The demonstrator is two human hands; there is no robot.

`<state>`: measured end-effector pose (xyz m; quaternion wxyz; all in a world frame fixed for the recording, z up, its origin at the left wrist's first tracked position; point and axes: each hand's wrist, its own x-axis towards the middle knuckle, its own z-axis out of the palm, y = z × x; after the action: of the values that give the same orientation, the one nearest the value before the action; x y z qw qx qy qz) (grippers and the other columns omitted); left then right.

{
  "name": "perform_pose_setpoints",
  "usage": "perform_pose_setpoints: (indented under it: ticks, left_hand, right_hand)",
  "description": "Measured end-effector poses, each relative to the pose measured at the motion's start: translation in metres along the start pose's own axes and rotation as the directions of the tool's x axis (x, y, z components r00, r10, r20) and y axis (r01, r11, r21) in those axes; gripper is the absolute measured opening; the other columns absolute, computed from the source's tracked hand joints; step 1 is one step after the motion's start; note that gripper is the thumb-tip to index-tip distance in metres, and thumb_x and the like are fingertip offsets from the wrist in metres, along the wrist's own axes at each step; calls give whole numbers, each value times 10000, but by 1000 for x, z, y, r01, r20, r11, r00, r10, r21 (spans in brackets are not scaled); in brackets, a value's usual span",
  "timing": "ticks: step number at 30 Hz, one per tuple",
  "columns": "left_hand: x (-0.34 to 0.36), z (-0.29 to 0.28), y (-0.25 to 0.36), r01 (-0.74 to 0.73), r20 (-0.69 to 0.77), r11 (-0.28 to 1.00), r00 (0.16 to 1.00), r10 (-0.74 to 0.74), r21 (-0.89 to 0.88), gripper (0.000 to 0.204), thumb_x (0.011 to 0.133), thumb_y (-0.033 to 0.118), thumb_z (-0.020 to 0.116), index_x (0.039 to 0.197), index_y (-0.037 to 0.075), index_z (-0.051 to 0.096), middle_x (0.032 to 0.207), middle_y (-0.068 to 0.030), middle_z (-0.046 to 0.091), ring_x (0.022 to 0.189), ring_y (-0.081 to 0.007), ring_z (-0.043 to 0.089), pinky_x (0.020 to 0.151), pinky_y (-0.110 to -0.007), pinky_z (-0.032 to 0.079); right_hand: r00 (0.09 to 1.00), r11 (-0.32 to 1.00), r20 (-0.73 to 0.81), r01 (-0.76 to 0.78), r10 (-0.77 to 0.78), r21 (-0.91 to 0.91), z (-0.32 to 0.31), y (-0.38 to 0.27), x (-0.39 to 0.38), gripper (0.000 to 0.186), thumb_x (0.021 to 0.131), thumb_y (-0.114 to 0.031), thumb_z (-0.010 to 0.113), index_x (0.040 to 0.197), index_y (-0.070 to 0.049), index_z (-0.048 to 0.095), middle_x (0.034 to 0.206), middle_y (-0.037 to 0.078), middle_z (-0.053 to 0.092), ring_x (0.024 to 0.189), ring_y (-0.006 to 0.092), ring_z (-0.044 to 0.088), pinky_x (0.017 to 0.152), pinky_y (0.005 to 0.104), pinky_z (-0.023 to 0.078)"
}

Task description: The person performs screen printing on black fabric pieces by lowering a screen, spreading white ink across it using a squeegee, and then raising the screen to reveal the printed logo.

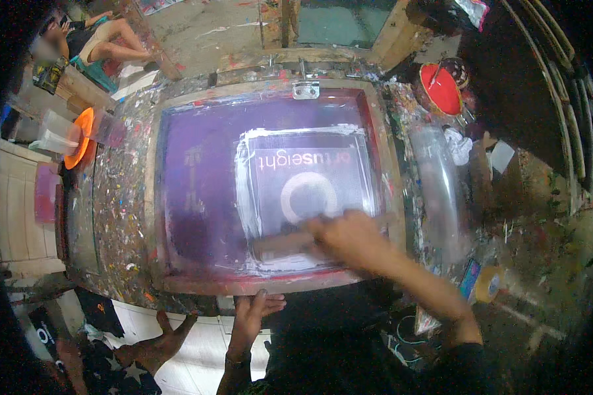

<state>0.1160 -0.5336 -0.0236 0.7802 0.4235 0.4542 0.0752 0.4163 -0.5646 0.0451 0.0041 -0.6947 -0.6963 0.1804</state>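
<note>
A wooden screen-printing frame (395,172) with purple mesh lies on a paint-stained table, clamped at its back by a metal hinge (306,89). On its right half a pale-bordered stencil (308,201) shows lettering and a ring. My right hand (346,240) grips a squeegee (277,245), blurred by motion, over the stencil's lower part. My left hand (250,316) is at the frame's front edge, fingertips touching or just below it, fingers stretched and apart.
Red ink bowl (441,92), clear plastic roll (436,187), tape roll (487,283) at right. Orange tray (79,141) with clear containers at left. A person (105,46) sits at upper left; another person's limb (165,339) is at lower left. Stacked frames (566,112) stand far right.
</note>
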Motion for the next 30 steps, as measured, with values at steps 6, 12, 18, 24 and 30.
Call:
perform_pose_setpoints:
  ticks: [6,12,18,24,30]
  left_hand:
    - [-3,4,1,-38,-53,999,998,36,-33,385,1055,234,402,1269,-86,382,1053,-280,654,943,-355,697,864,-442,590]
    - [-2,4,7,81,-57,997,995,-81,-14,410,1048,265,430,1184,-120,461,1034,-269,665,954,-364,697,862,-455,597]
    - [-6,4,-4,-43,-87,999,995,41,-19,324,1045,226,448,1202,-56,463,1001,-222,662,905,-297,697,814,-397,593]
    - [-9,11,-16,-339,-58,914,941,335,-224,276,1048,223,470,1213,2,469,963,-179,672,859,-259,697,773,-377,591]
    - [-34,18,10,-499,-25,856,865,501,-134,265,1052,205,440,1187,-22,452,953,-234,665,862,-293,699,750,-383,600]
  right_hand:
    - [854,958,-508,-45,-109,-282,-45,91,137,379,875,-395,624,1097,-87,611,674,136,670,585,335,664,497,464,471]
    - [926,968,-377,-84,-13,-238,-5,44,71,379,868,-409,639,1068,-101,543,881,118,671,702,286,684,638,456,501]
    - [931,991,-366,-49,1,-121,35,-31,-28,375,859,-370,641,1088,-88,548,904,93,658,745,251,680,699,414,508]
    - [927,987,-375,-47,-14,-153,23,-52,-56,476,810,-435,668,1127,-92,576,929,104,632,847,263,656,790,481,479]
    - [658,969,-743,-240,125,-50,-7,-76,-70,474,754,-538,699,933,-105,626,841,74,565,789,247,569,855,531,355]
